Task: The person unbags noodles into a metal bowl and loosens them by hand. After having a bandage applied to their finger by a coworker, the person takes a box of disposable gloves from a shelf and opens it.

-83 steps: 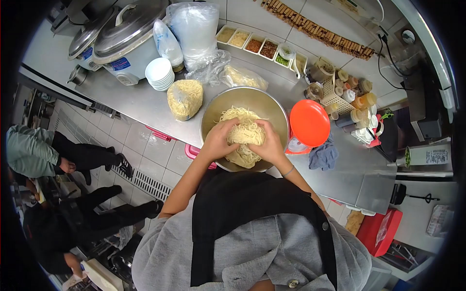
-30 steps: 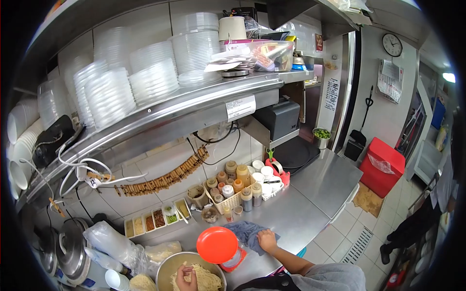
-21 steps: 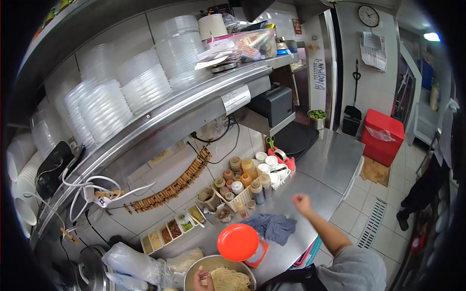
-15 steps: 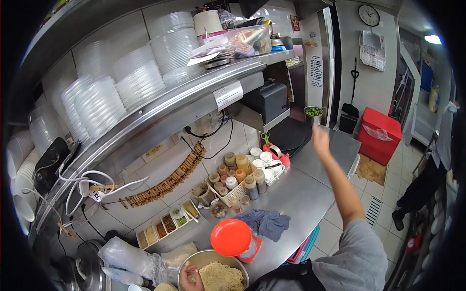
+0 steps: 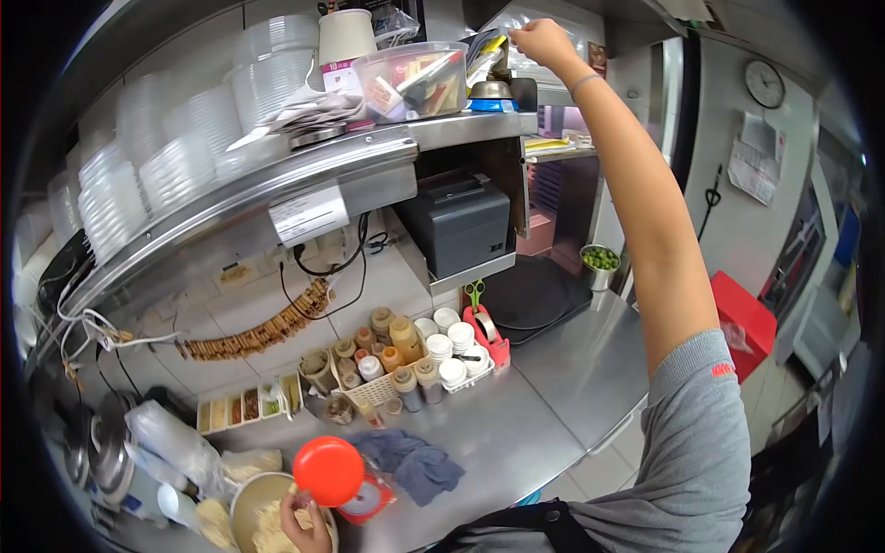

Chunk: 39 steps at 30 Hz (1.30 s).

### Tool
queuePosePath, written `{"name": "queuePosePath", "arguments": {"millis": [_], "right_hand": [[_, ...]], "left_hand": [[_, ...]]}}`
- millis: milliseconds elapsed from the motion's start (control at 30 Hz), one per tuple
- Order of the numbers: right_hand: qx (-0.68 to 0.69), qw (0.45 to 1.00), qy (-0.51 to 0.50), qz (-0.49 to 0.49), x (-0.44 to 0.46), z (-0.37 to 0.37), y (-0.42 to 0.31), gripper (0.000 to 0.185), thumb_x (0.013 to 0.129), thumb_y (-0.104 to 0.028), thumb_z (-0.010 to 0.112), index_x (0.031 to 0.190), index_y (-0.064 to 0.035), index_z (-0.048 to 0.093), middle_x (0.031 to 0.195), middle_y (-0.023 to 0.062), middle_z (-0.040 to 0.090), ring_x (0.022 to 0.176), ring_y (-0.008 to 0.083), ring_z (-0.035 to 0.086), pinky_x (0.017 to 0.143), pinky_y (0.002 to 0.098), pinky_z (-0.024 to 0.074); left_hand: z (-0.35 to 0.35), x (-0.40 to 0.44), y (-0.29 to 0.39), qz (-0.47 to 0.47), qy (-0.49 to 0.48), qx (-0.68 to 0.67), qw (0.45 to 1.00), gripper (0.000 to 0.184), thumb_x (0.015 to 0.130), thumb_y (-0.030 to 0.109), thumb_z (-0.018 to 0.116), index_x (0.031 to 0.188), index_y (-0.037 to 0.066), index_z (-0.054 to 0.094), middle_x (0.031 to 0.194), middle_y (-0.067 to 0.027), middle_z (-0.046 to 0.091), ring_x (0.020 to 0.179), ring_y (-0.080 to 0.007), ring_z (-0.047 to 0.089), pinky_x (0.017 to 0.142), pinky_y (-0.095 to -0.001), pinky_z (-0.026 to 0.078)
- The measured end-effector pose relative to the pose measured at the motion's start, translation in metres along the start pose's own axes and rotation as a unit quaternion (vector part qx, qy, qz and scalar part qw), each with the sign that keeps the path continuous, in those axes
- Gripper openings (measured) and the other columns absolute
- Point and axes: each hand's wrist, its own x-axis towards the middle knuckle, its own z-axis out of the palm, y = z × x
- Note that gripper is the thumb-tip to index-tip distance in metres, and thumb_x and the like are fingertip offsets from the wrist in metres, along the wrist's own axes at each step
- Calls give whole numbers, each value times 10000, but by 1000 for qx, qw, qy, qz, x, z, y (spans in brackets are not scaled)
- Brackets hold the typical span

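Observation:
My left hand (image 5: 306, 523) is over a metal bowl (image 5: 241, 510) of pale noodles (image 5: 270, 533), just below the round red pan of a kitchen scale (image 5: 329, 472). Its fingers are curled together; what they hold, if anything, is hidden. High up, my right hand (image 5: 550, 46) is stretched out at the end of the upper shelf, near yellow and dark papers (image 5: 486, 53) and above a metal call bell (image 5: 491, 90). The right fingertips are drawn together, and I cannot make out anything between them.
A blue cloth (image 5: 410, 465) lies beside the scale. Sauce bottles (image 5: 403, 339) and white cups (image 5: 452, 369) stand along the wall in baskets. A dark printer (image 5: 458, 226) sits under the shelf. A metal pot of green limes (image 5: 600, 260) is at the counter's far end.
My right hand has risen from near the pot of green limes to the shelf's end. My left hand has stayed at the bowl. The view has turned and shifted.

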Motion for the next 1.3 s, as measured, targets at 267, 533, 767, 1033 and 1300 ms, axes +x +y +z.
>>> {"name": "queuePosePath", "arguments": {"millis": [267, 533, 767, 1033, 1300], "right_hand": [[-6, 971, -238, 33, 15, 36, -8, 484, 751, -515, 643, 652, -42, 675, 626, 79, 641, 580, 195, 626, 610, 322, 506], [255, 953, -152, 62, 24, 48, 29, 426, 850, -444, 573, 921, -37, 679, 811, 79, 698, 638, 167, 674, 571, 316, 516], [273, 919, -234, 164, 25, 39, 10, 631, 785, -586, 596, 992, 9, 628, 843, 142, 672, 643, 250, 674, 561, 341, 540], [146, 980, 48, 125, 46, 56, 5, 346, 738, -271, 568, 861, 34, 676, 886, 246, 662, 869, 341, 660, 749, 388, 532], [114, 972, 184, 96, 36, -25, 13, 352, 782, -290, 646, 1049, -62, 666, 1028, 243, 629, 1075, 235, 579, 1010, 357, 327]], "left_hand": [[55, 12, 125, 35, -3, 45, 998, 399, 807, -17, 584, 1198, -16, 503, 950, -102, 608, 859, -159, 563, 804, -298, 439], [69, 17, 143, 39, 21, 58, 997, 409, 759, -37, 589, 1163, -38, 522, 943, -146, 594, 864, -223, 591, 787, -328, 444], [91, 60, 181, 150, -40, 105, 982, 407, 731, -31, 613, 1130, 0, 542, 916, -151, 623, 845, -267, 611, 770, -355, 471], [94, 44, 165, 118, -38, 79, 989, 425, 738, -53, 590, 1157, -12, 528, 957, -148, 615, 860, -215, 591, 779, -326, 460], [78, 25, 133, 10, 23, 25, 999, 422, 726, -64, 595, 1142, -24, 538, 943, -152, 615, 850, -220, 607, 767, -327, 468]]}}
